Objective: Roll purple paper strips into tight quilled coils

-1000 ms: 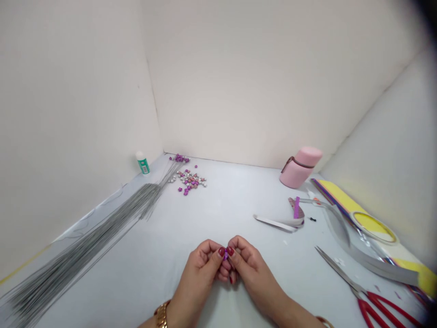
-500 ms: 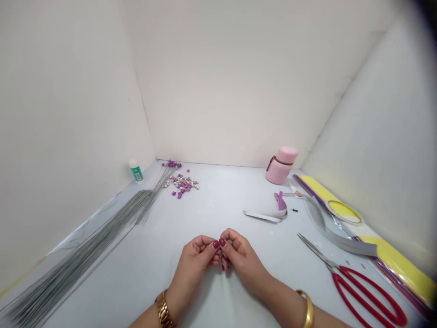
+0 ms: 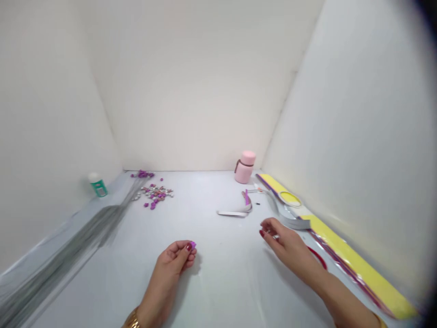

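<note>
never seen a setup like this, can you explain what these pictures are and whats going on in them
There is no machine here, just a person's two bare hands. All three pictures come from one camera worn on the head, looking forward and down; the last is the present moment.

The left hand pinches a small purple piece. The right hand is apart from it, over red-handled scissors that it mostly hides; I see nothing clearly held in it.

On the white table, to the left, are a bundle of thin grey wires, a green and white tube and a pile of small purple, silver and pinkish pieces. To the right are a pink bottle, curled strips and yellow sheets.
</note>
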Demonstrator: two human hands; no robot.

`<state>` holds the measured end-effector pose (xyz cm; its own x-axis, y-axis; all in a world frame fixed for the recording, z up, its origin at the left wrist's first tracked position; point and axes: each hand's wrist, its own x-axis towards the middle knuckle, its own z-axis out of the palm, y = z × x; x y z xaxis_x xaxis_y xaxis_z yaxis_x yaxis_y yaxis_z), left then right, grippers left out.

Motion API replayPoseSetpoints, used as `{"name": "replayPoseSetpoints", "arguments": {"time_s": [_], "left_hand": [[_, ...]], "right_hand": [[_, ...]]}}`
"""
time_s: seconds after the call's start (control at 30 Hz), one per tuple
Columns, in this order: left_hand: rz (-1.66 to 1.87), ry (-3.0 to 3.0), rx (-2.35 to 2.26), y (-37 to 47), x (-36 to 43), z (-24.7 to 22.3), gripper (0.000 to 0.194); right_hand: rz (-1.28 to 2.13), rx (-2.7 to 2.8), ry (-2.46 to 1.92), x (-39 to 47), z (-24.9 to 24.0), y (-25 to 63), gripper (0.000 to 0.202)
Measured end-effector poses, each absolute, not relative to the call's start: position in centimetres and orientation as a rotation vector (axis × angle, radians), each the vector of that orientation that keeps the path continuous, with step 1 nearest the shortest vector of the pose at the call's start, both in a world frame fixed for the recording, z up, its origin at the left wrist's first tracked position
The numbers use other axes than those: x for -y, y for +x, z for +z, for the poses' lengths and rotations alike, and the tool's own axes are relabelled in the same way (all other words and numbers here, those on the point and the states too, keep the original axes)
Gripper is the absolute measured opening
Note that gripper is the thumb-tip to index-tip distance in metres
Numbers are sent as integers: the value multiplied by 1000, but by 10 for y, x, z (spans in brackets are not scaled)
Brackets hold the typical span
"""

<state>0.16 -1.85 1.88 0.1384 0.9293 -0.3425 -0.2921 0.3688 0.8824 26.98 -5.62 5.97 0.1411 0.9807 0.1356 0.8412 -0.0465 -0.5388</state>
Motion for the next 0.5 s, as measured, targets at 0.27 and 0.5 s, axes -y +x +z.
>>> {"name": "replayPoseSetpoints", "arguments": {"time_s": [0.27,0.5], "left_hand": [[927,769,-1071,1,20,25,18],[1045,768,-1068,3,25,30,15]], "right_hand": [[144,1784,-2393,126,34,343,43],[144,1660,-2204,111,22,336,53]]}}
